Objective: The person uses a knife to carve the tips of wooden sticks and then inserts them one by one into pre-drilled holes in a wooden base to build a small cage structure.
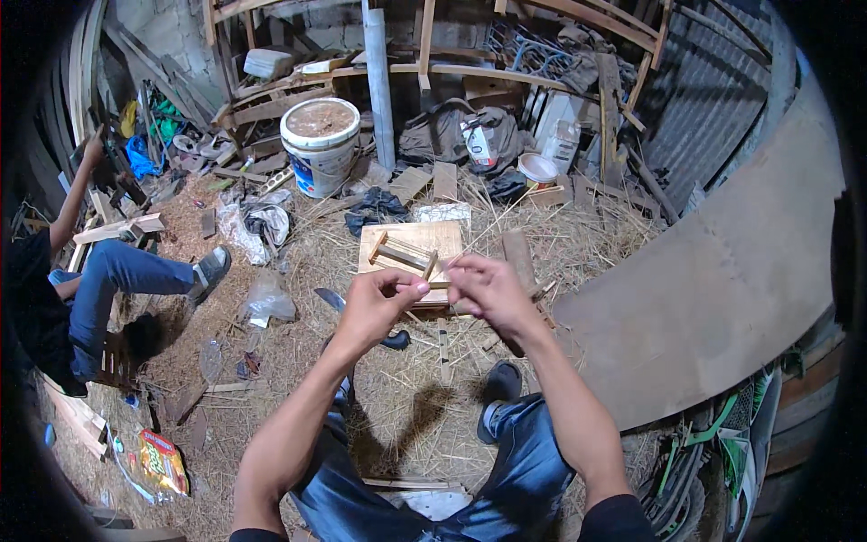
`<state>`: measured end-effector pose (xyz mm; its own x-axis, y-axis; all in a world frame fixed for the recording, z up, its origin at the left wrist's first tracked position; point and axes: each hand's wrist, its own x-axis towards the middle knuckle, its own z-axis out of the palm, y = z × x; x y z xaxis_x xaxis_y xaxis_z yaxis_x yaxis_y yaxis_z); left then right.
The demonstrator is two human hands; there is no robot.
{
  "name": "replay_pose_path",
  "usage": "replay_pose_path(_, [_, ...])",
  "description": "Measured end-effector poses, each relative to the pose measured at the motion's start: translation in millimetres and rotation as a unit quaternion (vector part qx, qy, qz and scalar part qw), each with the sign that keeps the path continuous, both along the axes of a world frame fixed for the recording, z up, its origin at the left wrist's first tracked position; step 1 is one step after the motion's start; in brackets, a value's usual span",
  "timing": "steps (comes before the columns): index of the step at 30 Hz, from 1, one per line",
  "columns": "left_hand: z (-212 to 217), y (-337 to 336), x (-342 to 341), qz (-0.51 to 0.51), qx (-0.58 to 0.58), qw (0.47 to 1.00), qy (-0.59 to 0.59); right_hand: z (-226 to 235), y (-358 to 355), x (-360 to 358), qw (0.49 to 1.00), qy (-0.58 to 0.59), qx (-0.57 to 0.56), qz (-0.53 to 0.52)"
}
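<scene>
My left hand and my right hand meet in front of me, fingers pinched. A thin, pale strip of wood or bamboo spans the short gap between their fingertips; its ends are hidden in the fingers. Just beyond lies a small wooden frame made of slim bars and end pieces. It rests on a low, light wooden block or stool, partly covered by my hands. Beside my left forearm is a large knife with a curved blade and a dark handle, on the straw.
Straw and shavings cover the ground. A white bucket stands by a post. At left, a seated person in jeans raises an arm. A large brown sheet leans at right, near a green-and-white motorbike.
</scene>
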<state>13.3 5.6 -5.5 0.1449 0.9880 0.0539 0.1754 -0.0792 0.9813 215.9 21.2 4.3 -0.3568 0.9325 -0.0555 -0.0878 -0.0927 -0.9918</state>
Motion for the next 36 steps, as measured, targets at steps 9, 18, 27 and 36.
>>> replay_pose_path(9, [9,-9,-5,-0.032,-0.041,0.998,0.037,9,16,32,0.995,0.036,0.007,-0.094])
replay_pose_path(18, [6,-7,-3,-0.018,-0.023,0.999,0.038,-5,6,14,0.998,0.039,0.004,-0.047])
replay_pose_path(27, [4,-6,-1,-0.04,-0.028,0.998,0.027,-3,1,-4,1.0,0.012,-0.014,0.011])
replay_pose_path(36, [5,-8,-11,-0.055,-0.089,0.994,0.009,1,14,37,0.996,0.051,-0.016,-0.067])
